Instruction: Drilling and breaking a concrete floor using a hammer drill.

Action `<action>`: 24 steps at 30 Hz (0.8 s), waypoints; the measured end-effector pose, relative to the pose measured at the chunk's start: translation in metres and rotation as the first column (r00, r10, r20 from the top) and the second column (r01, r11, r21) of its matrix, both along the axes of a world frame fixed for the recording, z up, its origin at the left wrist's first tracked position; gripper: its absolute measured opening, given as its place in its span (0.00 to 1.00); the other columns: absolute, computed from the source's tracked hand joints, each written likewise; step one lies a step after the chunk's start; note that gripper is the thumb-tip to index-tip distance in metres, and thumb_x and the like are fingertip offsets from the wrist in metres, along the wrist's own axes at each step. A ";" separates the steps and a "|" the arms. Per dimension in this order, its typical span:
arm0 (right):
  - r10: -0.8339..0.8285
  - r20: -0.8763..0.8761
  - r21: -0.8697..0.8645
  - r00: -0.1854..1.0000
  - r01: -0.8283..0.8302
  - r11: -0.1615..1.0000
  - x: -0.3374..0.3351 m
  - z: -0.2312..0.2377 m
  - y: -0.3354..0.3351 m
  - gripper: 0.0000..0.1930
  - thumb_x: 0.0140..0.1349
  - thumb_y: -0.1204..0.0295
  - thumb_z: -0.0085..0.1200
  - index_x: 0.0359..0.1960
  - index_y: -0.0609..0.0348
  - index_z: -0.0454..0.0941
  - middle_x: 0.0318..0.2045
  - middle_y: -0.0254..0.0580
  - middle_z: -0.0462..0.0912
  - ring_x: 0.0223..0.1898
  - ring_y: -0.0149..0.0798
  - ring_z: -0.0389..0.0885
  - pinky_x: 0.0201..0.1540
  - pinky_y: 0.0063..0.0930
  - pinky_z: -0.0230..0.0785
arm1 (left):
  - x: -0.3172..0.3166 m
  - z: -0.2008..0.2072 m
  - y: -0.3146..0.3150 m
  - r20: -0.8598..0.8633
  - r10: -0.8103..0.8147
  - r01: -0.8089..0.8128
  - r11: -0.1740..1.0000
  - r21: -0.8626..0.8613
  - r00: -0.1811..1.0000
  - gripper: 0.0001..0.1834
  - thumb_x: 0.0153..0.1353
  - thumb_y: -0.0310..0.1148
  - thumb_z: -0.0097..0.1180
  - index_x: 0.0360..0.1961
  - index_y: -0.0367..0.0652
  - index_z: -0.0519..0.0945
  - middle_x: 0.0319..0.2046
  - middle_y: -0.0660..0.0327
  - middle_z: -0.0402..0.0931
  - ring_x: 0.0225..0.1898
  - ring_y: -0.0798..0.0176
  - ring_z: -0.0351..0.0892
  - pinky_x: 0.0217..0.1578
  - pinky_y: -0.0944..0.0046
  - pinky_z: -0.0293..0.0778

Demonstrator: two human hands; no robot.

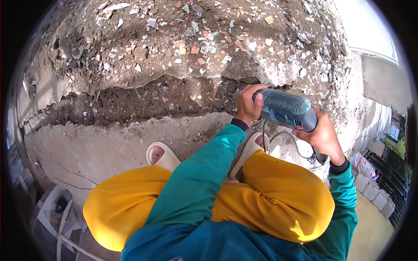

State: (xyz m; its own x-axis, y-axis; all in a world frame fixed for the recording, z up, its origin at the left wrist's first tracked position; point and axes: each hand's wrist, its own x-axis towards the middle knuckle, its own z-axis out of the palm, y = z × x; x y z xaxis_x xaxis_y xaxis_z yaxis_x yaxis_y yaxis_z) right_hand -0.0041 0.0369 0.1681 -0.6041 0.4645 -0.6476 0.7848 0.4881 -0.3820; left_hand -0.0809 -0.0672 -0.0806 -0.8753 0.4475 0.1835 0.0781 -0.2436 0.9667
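A corded power tool with a dark blue-green body (289,108), which looks like a rotary hammer, is held in both my hands over the broken trench. My left hand (249,104) wraps round its front end. Behind it, my right hand (324,137) grips the rear handle, most of which the palm hides. The tool's tip is hidden behind my left hand, near the trench's far edge. A dark power cord (283,134) loops from below the tool beside my right foot.
Before me runs a rough trench (143,102) in the concrete, with rubble (191,43) beyond it. My sandalled feet (163,156) stand on the near slab (87,148). A thin cable (74,173) lies at left. Concrete blocks (376,195) line the far right.
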 end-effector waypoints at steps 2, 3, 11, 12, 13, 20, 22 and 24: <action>0.251 0.046 0.226 0.967 -0.255 0.940 -0.032 0.014 -0.025 0.31 0.40 0.70 0.71 0.49 0.67 0.75 0.33 0.60 0.83 0.39 0.54 0.84 0.44 0.39 0.74 | -0.008 -0.005 -0.015 0.069 0.076 -0.081 0.994 0.076 0.995 0.31 0.64 0.54 0.39 0.37 0.32 0.80 0.32 0.48 0.80 0.35 0.47 0.81 0.39 0.56 0.74; 0.338 0.020 0.253 0.941 -0.331 0.909 -0.044 0.019 -0.029 0.31 0.41 0.70 0.70 0.50 0.65 0.75 0.32 0.63 0.82 0.38 0.60 0.81 0.42 0.44 0.74 | -0.012 0.003 -0.020 0.080 0.128 -0.136 0.985 0.108 0.989 0.32 0.64 0.54 0.38 0.37 0.32 0.80 0.32 0.48 0.80 0.35 0.47 0.81 0.39 0.56 0.74; 0.494 -0.005 0.271 0.869 -0.475 0.837 -0.053 0.032 -0.036 0.30 0.43 0.82 0.59 0.55 0.61 0.73 0.32 0.59 0.83 0.35 0.58 0.83 0.42 0.39 0.74 | -0.015 0.008 -0.030 0.118 0.222 -0.237 0.962 0.132 0.968 0.25 0.62 0.47 0.41 0.38 0.32 0.79 0.33 0.46 0.79 0.35 0.43 0.80 0.40 0.53 0.74; 0.507 0.003 0.258 0.862 -0.490 0.833 -0.050 0.031 -0.029 0.30 0.43 0.82 0.59 0.55 0.61 0.73 0.32 0.59 0.83 0.35 0.58 0.83 0.42 0.39 0.74 | -0.015 0.014 -0.028 0.130 0.237 -0.253 0.960 0.121 0.963 0.25 0.62 0.47 0.41 0.38 0.32 0.79 0.33 0.46 0.79 0.35 0.43 0.80 0.40 0.53 0.74; 0.485 -0.055 0.204 0.873 -0.466 0.861 -0.047 0.031 -0.019 0.30 0.43 0.83 0.59 0.55 0.62 0.72 0.34 0.57 0.83 0.36 0.53 0.83 0.43 0.36 0.74 | -0.016 0.021 -0.024 0.109 0.214 -0.223 0.971 0.082 0.971 0.24 0.62 0.46 0.41 0.38 0.33 0.79 0.33 0.46 0.79 0.35 0.42 0.79 0.40 0.52 0.73; 0.175 -0.016 -0.056 0.984 -0.176 0.983 -0.011 0.015 0.004 0.31 0.46 0.84 0.60 0.57 0.66 0.68 0.45 0.47 0.80 0.47 0.36 0.76 0.54 0.29 0.67 | -0.007 0.023 -0.013 0.032 0.144 -0.145 0.988 0.046 0.989 0.18 0.58 0.43 0.47 0.35 0.38 0.80 0.31 0.48 0.80 0.35 0.43 0.78 0.40 0.50 0.71; 0.149 -0.143 0.011 0.979 -0.148 0.989 0.013 0.002 -0.004 0.30 0.47 0.84 0.60 0.57 0.66 0.69 0.44 0.47 0.80 0.47 0.35 0.77 0.54 0.29 0.67 | -0.005 0.019 -0.014 -0.003 0.153 -0.152 0.987 0.056 0.988 0.17 0.57 0.40 0.48 0.35 0.38 0.80 0.31 0.50 0.80 0.35 0.44 0.78 0.40 0.50 0.71; 0.156 -0.185 0.054 0.970 -0.148 0.987 0.012 0.001 -0.019 0.29 0.47 0.85 0.58 0.56 0.65 0.70 0.43 0.47 0.80 0.46 0.36 0.78 0.52 0.28 0.67 | -0.006 0.014 -0.020 0.001 0.081 -0.081 0.997 0.011 0.997 0.15 0.58 0.38 0.47 0.35 0.38 0.80 0.32 0.50 0.81 0.34 0.44 0.78 0.39 0.50 0.71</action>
State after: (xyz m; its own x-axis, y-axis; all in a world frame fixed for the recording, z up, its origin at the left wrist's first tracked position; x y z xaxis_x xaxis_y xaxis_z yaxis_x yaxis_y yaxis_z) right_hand 0.0075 0.0179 0.1695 -0.7788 0.3805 -0.4987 0.6161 0.6136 -0.4939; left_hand -0.0874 -0.0873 -0.0668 -0.9085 0.3733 0.1878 0.0975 -0.2475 0.9640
